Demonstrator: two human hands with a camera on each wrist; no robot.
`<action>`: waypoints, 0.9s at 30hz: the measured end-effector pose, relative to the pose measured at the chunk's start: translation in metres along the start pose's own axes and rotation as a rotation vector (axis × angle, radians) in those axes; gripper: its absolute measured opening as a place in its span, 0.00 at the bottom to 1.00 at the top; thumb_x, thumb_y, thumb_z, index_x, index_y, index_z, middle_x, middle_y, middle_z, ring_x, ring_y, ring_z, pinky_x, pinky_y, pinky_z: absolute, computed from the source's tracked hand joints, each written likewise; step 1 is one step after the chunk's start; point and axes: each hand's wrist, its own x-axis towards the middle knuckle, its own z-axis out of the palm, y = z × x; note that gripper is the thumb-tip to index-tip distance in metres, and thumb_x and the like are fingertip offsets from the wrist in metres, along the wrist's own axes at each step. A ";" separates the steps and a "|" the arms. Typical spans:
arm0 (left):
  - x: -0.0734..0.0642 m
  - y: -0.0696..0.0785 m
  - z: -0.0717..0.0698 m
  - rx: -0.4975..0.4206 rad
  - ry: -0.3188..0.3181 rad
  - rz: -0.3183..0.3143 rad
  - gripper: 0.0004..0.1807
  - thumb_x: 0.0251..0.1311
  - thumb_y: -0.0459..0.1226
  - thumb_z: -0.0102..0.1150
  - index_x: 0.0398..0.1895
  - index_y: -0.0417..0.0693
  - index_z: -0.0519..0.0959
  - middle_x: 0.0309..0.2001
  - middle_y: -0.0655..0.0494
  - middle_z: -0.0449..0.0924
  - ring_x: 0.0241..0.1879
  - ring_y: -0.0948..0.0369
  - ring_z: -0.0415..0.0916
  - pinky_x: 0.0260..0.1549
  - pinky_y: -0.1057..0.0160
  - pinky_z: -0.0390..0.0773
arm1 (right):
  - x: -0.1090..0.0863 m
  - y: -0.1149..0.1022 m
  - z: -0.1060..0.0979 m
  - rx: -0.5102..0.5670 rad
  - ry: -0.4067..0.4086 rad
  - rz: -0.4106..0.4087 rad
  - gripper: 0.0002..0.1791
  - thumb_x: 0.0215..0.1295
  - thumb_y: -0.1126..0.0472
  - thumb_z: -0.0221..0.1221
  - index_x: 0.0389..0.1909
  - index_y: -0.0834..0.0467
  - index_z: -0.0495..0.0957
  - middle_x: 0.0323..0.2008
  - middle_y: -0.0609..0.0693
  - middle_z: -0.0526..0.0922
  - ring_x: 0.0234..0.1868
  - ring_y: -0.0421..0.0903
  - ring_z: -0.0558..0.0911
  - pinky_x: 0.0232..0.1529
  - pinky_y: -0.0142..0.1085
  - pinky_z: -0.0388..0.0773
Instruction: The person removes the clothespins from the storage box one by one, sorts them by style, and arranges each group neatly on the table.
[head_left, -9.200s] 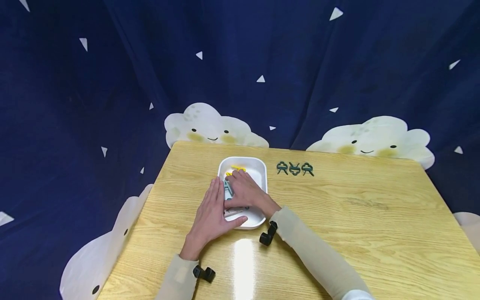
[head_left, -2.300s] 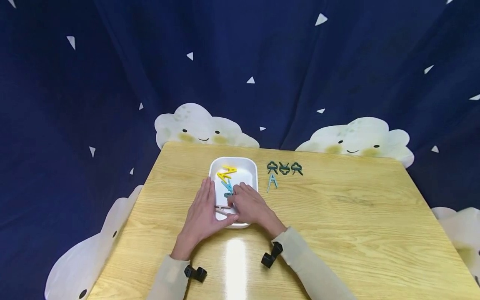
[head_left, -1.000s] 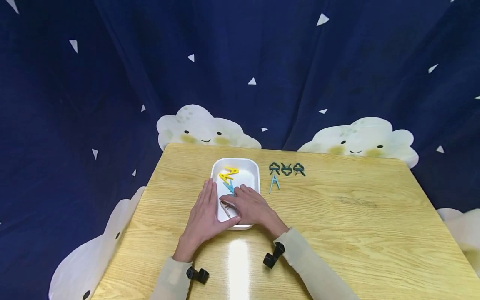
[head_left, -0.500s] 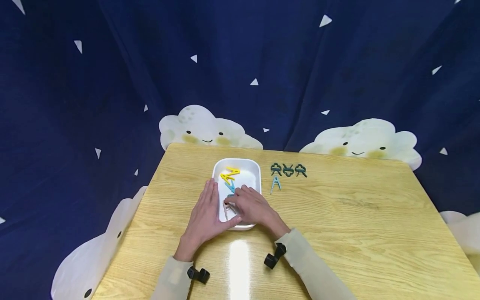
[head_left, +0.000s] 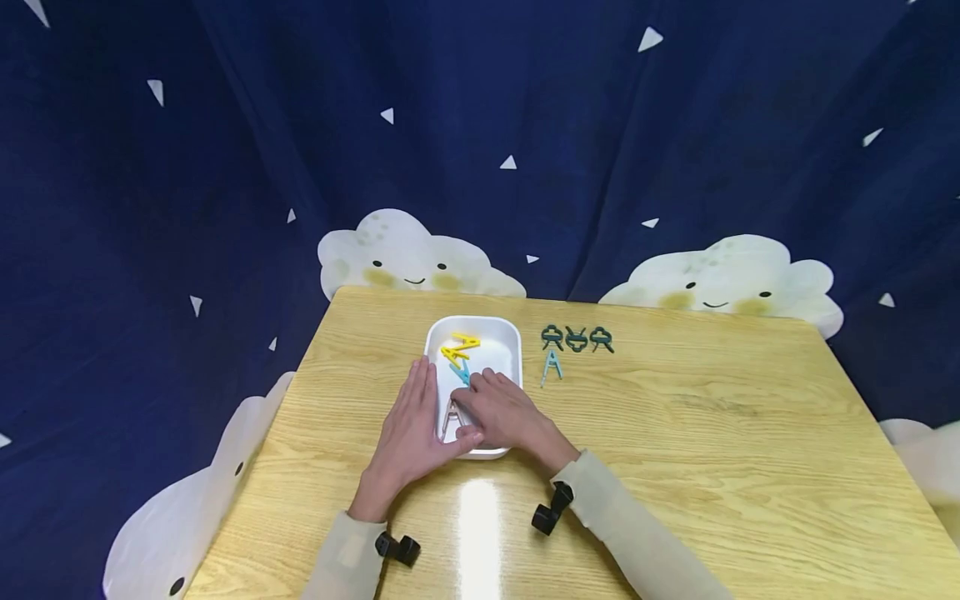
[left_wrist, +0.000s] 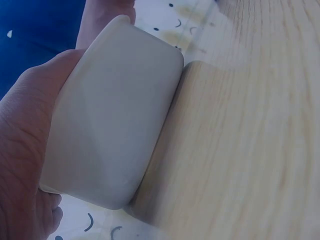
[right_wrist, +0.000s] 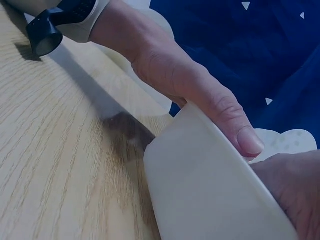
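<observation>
My left hand (head_left: pixel 411 429) lies with straight fingers along the left side of a white tray (head_left: pixel 517 354), its thumb over the near rim. Inside the tray, my right hand (head_left: pixel 504 410) has bent fingers and pinches the tip of a pinkish-beige clothespin (head_left: pixel 450 414), whose legs point toward me. Just beyond lies a light blue clothespin (head_left: pixel 460 372), partly behind the right hand. Two yellow clothespins (head_left: pixel 467 342) sit at the tray's far left. The left wrist view shows mainly the tray's outer wall (left_wrist: pixel 115 115); the tray's contents are hidden in both wrist views.
Right of the tray, three dark green clips (head_left: pixel 576 341) lie in a row on the wooden table (head_left: pixel 712 450). Below the leftmost clip is another light blue clothespin (head_left: pixel 551 365). A dark blue curtain (head_left: pixel 450 108) with white clouds hangs behind the table.
A light blue clothespin has come onto the table below the green clips. In the tray, the beige clothespin has turned from sideways to legs toward me. The left hand keeps its place on the tray.
</observation>
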 end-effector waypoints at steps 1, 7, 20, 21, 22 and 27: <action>0.000 0.000 0.000 0.002 0.001 0.002 0.74 0.53 0.80 0.53 0.83 0.33 0.44 0.85 0.41 0.36 0.84 0.48 0.36 0.81 0.49 0.49 | 0.001 0.000 -0.001 -0.002 -0.001 0.002 0.30 0.66 0.38 0.64 0.65 0.48 0.80 0.45 0.48 0.77 0.43 0.47 0.69 0.49 0.40 0.73; 0.002 0.000 0.000 0.017 -0.011 0.000 0.75 0.52 0.81 0.52 0.83 0.33 0.43 0.85 0.41 0.35 0.84 0.48 0.36 0.81 0.52 0.46 | 0.005 0.001 -0.003 0.022 0.023 0.026 0.26 0.68 0.43 0.67 0.62 0.51 0.82 0.43 0.49 0.79 0.43 0.47 0.70 0.48 0.41 0.72; 0.001 -0.001 -0.001 0.011 -0.034 -0.006 0.74 0.52 0.80 0.53 0.83 0.34 0.42 0.85 0.43 0.33 0.84 0.49 0.34 0.81 0.53 0.45 | 0.007 0.004 -0.002 0.116 0.061 -0.006 0.26 0.68 0.45 0.67 0.60 0.57 0.82 0.29 0.41 0.83 0.30 0.40 0.75 0.46 0.38 0.75; 0.000 -0.001 -0.001 0.012 -0.037 -0.006 0.74 0.52 0.80 0.53 0.84 0.34 0.42 0.85 0.43 0.33 0.84 0.49 0.33 0.81 0.53 0.45 | 0.007 0.003 -0.001 0.114 0.057 -0.008 0.25 0.69 0.45 0.66 0.59 0.56 0.82 0.27 0.41 0.82 0.27 0.39 0.75 0.44 0.38 0.76; 0.000 -0.001 -0.001 0.014 -0.037 -0.004 0.74 0.52 0.80 0.53 0.83 0.34 0.42 0.85 0.43 0.32 0.84 0.50 0.33 0.81 0.53 0.45 | 0.007 0.003 0.000 0.113 0.057 -0.010 0.22 0.71 0.45 0.65 0.57 0.56 0.83 0.24 0.40 0.81 0.25 0.39 0.74 0.41 0.38 0.76; 0.001 -0.002 -0.001 0.022 -0.044 -0.004 0.74 0.53 0.81 0.51 0.83 0.34 0.40 0.85 0.44 0.30 0.84 0.51 0.30 0.82 0.54 0.43 | 0.010 0.003 0.002 0.063 0.099 0.006 0.10 0.72 0.52 0.63 0.31 0.52 0.81 0.15 0.39 0.71 0.18 0.39 0.69 0.32 0.38 0.74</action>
